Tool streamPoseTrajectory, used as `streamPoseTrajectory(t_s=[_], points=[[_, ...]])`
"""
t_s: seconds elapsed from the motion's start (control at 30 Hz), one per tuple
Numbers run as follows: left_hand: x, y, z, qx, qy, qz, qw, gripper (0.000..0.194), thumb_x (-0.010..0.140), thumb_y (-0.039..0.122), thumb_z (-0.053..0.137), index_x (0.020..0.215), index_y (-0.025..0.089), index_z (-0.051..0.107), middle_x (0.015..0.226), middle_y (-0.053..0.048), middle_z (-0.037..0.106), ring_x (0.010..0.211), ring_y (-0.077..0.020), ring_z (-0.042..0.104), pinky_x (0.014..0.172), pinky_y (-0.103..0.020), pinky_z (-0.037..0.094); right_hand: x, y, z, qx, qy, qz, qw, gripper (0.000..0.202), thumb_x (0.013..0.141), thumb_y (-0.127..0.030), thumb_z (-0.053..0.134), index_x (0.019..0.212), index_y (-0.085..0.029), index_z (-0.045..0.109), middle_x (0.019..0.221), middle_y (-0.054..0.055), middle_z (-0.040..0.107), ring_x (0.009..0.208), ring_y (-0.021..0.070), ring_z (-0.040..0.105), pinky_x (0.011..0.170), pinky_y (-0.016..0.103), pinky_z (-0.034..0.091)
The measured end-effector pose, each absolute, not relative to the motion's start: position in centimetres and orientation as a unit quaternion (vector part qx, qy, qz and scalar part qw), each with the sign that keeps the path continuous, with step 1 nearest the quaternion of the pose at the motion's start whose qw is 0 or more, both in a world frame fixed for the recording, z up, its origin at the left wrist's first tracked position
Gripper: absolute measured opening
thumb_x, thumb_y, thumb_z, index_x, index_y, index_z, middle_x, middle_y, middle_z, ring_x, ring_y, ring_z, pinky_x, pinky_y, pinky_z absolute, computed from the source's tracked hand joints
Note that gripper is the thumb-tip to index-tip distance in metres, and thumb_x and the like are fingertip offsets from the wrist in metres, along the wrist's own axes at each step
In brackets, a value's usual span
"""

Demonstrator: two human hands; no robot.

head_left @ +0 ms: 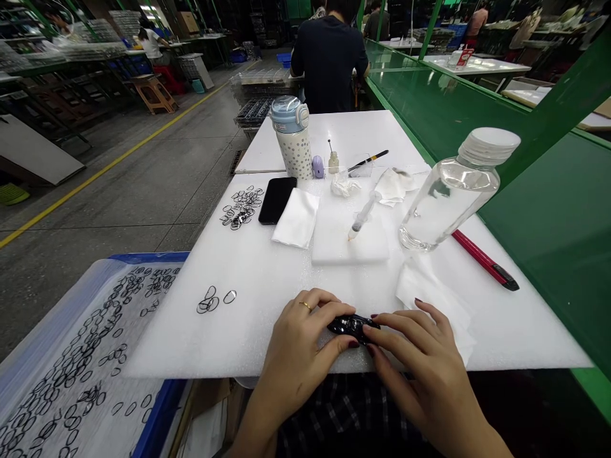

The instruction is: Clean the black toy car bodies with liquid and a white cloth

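A: Where's the black glossy piece (353, 325)?
B: Near edge of the counter (267, 280), pinched between left hand (296, 350) and right hand (420, 356), both grips clamped on it.
A: Advice?
B: I'd press evenly and keep it flat.

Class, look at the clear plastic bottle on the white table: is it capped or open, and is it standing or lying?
Capped and standing: a white cap sits on the bottle, whose base rests on the table.
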State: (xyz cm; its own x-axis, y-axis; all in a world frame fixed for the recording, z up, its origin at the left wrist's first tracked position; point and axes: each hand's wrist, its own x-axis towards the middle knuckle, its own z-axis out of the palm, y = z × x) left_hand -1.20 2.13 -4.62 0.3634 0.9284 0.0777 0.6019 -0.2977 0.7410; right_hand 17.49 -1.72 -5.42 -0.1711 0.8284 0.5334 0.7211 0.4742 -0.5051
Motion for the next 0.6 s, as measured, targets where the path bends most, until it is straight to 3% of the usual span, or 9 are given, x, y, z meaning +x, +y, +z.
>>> streamPoseTrajectory(t_s=[0.2, 0.43, 0.6], points=[[-1.3, 2.2, -4.7, 0.767, 0.497, 0.259, 0.31, 0.027, 0.083, 0.022, 0.068, 0.108, 0.031, 0.063, 0.107, 0.001, 0.057, 0.102, -0.0198, 0.054, 0.089, -0.04, 0.045, 17.1, -1.5, -5.4, -0.507, -0.765, 0.086, 0.388, 0.02, 0.087, -0.015, 0.059, 0.107, -0.018, 0.062, 0.101, 0.001, 0.066, 0.09, 0.0158, 0.057, 0.1, 0.046, 0.033], [-1.7, 2.0, -4.7, 0.772, 0.48, 0.26, 0.326, 0.035, 0.086, 0.023, 0.065, 0.117, 0.034, 0.056, 0.115, 0.002, 0.054, 0.109, -0.0176, 0.052, 0.095, -0.037, 0.043, 16.8, -1.2, -5.3, -0.508, -0.78, 0.123, 0.345, 0.035, 0.09, -0.017, 0.055, 0.124, -0.017, 0.052, 0.105, 0.003, 0.064, 0.086, 0.0175, 0.053, 0.083, 0.038, 0.034], [-1.8, 2.2, -4.6, 0.753, 0.48, 0.29, 0.344, 0.037, 0.091, 0.032, 0.06, 0.126, 0.037, 0.049, 0.12, 0.003, 0.052, 0.114, -0.0166, 0.048, 0.098, -0.034, 0.042, 16.2, -0.3, -5.7, -0.503, -0.793, 0.104, 0.328, 0.045, 0.09, -0.016, 0.052, 0.134, -0.016, 0.045, 0.101, 0.004, 0.063, 0.088, 0.0194, 0.052, 0.085, 0.04, 0.034]])
